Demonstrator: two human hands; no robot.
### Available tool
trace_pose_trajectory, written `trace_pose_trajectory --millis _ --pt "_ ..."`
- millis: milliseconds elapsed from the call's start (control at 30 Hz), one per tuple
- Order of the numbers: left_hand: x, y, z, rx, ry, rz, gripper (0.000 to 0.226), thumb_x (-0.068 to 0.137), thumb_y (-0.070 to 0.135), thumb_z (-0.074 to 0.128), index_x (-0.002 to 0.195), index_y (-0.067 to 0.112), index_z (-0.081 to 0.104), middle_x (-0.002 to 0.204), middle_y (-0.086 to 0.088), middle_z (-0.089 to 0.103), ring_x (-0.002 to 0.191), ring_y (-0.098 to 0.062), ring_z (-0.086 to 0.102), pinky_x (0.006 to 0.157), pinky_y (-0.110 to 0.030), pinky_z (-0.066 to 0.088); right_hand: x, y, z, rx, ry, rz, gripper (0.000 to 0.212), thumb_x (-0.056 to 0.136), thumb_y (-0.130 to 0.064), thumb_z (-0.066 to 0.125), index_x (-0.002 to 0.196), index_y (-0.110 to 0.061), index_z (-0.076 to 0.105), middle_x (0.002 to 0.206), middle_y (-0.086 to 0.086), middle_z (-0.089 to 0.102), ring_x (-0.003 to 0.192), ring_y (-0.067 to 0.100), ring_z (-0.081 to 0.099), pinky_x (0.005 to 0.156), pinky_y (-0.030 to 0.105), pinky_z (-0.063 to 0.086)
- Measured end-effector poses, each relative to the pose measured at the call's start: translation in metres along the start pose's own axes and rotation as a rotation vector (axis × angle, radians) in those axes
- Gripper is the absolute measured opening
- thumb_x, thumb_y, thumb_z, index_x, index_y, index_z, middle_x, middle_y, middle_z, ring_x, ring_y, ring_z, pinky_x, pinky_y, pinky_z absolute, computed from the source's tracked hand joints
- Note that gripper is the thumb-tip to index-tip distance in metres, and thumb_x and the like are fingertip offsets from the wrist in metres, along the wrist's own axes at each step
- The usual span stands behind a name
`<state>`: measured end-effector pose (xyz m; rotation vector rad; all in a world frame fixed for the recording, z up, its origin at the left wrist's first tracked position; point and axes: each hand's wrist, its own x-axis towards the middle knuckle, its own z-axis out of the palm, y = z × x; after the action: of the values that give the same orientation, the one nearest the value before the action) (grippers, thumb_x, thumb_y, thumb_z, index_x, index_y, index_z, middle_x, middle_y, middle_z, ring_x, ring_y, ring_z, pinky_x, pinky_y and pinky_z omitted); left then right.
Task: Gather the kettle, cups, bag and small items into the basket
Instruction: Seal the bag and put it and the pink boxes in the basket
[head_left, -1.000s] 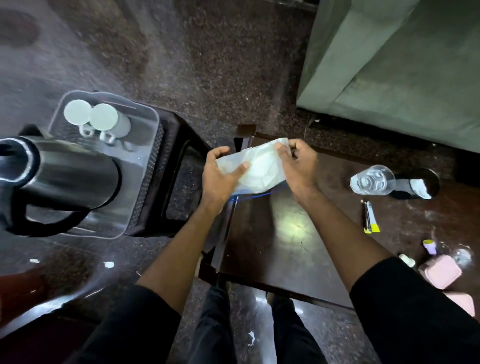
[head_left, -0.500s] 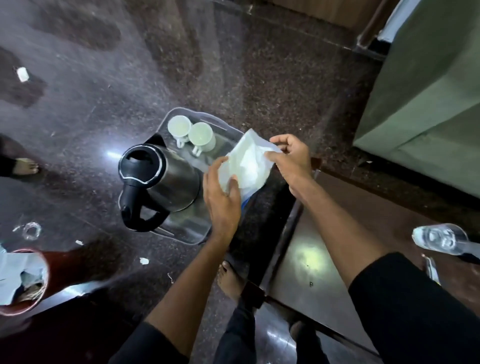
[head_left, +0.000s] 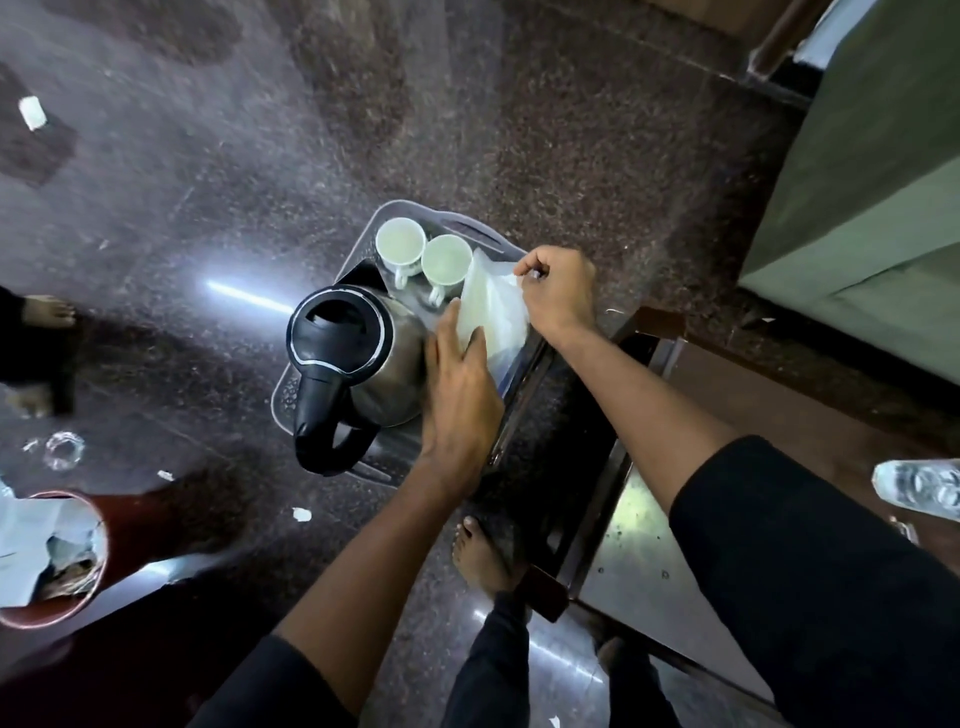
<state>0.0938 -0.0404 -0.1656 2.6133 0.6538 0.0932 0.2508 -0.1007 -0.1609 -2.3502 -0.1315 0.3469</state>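
Observation:
A clear plastic basket (head_left: 283, 400) stands on a dark stool beside the table. Inside it a steel kettle (head_left: 358, 358) with a black lid and handle fills the near half, and two white cups (head_left: 422, 255) stand at the far end. A translucent white bag (head_left: 491, 312) hangs upright over the basket's right side, between the kettle and the cups. My right hand (head_left: 558, 291) pinches the bag's top edge. My left hand (head_left: 460, 389) grips its lower part, close against the kettle.
A dark wooden table (head_left: 649, 561) is at the lower right, with a clear bottle (head_left: 919, 488) at the frame's edge. A red bin (head_left: 119, 540) of paper waste stands at the left. Another person's foot (head_left: 49, 312) is at far left. A green sofa (head_left: 872, 171) fills the top right.
Both hands carried the bag from over the table leftward and down into the basket beside the kettle. The view has swung left, so the table's small items have left the frame.

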Motion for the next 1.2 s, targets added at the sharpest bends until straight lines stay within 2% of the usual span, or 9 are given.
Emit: trace_pose_trajectory --millis 67,167,267,367,500,600,833,1033,1200 --pt "0.003 -0.004 0.002 0.043 0.001 0.015 0.043 0.099 0.023 0.043 0.131 0.002 0.063 0.165 -0.018 0.026 0.144 -0.038 0.039 0.119 -0.045 0.039 0.004 -0.002 0.005 -0.008 0.028 0.050 0.019 0.086 -0.004 0.066 0.086 -0.014 0.082 0.094 0.001 0.079 0.092 0.020 0.072 0.085 0.031 0.057" --pt "0.008 -0.010 0.007 0.114 -0.016 0.017 0.042 0.095 0.028 0.071 0.128 0.002 0.065 0.168 -0.017 0.019 0.149 -0.036 0.034 0.119 -0.037 0.037 0.006 -0.004 0.011 -0.016 0.054 0.107 0.018 0.083 -0.006 0.065 0.083 -0.015 0.081 0.092 0.002 0.079 0.092 0.023 0.072 0.085 0.031 0.058" --pt "0.009 -0.009 0.009 0.200 -0.092 0.071 0.035 0.087 0.013 0.069 0.117 -0.005 0.068 0.167 -0.025 0.020 0.152 -0.042 0.027 0.123 -0.045 0.033 0.003 -0.005 0.014 -0.162 0.037 0.076 0.020 0.084 -0.006 0.062 0.084 -0.017 0.080 0.094 0.006 0.078 0.094 0.029 0.071 0.081 0.030 0.055" --pt "0.011 -0.006 0.007 0.273 -0.220 0.103 0.036 0.087 0.021 0.063 0.117 0.003 0.071 0.161 -0.019 0.034 0.157 -0.038 0.016 0.126 -0.048 0.026 -0.001 -0.007 0.015 -0.366 -0.019 -0.015 0.020 0.084 -0.007 0.065 0.091 -0.017 0.080 0.096 0.012 0.076 0.095 0.035 0.072 0.079 0.034 0.058" --pt "0.021 -0.003 0.005 0.306 -0.312 0.094 0.030 0.099 0.021 0.051 0.124 0.014 0.066 0.140 -0.009 0.050 0.138 -0.031 0.042 0.109 -0.040 0.039 -0.007 -0.011 0.017 -0.599 -0.046 -0.182 0.011 0.086 -0.006 0.067 0.090 -0.012 0.075 0.093 0.012 0.072 0.100 0.033 0.067 0.072 0.036 0.055" --pt "0.028 -0.002 0.007 0.245 -0.345 0.062 0.030 0.099 0.010 0.051 0.129 0.011 0.056 0.137 -0.011 0.048 0.122 -0.033 0.054 0.093 -0.041 0.047 -0.005 -0.007 0.016 -0.691 -0.023 -0.408 0.017 0.086 -0.005 0.067 0.101 -0.009 0.075 0.108 0.009 0.065 0.114 0.029 0.053 0.083 0.036 0.053" --pt "0.036 -0.009 0.021 0.168 -0.407 0.013 0.031 0.106 0.013 0.039 0.136 0.006 0.047 0.147 -0.016 0.041 0.128 -0.035 0.049 0.104 -0.042 0.039 -0.004 0.000 0.027 -0.748 -0.441 -0.385 0.021 0.090 -0.016 0.070 0.107 -0.004 0.073 0.116 0.017 0.067 0.110 0.037 0.066 0.087 0.037 0.055" --pt "0.038 -0.011 0.028 0.153 -0.416 -0.012 0.058 0.108 0.009 0.039 0.162 0.005 0.018 0.169 -0.022 0.014 0.152 -0.036 0.025 0.124 -0.040 0.026 -0.009 0.010 0.034 -0.751 -0.355 -0.480 0.019 0.098 -0.008 0.057 0.113 -0.005 0.068 0.121 0.015 0.060 0.111 0.036 0.063 0.084 0.040 0.052" --pt "0.036 -0.005 0.028 -0.075 -0.379 -0.088 0.053 0.102 0.008 0.050 0.153 0.006 0.037 0.162 -0.020 0.031 0.144 -0.039 0.040 0.118 -0.043 0.036 -0.016 0.020 0.037 -0.611 -0.294 -0.480 0.017 0.093 -0.008 0.059 0.108 -0.006 0.067 0.119 0.012 0.057 0.118 0.031 0.054 0.089 0.041 0.049"
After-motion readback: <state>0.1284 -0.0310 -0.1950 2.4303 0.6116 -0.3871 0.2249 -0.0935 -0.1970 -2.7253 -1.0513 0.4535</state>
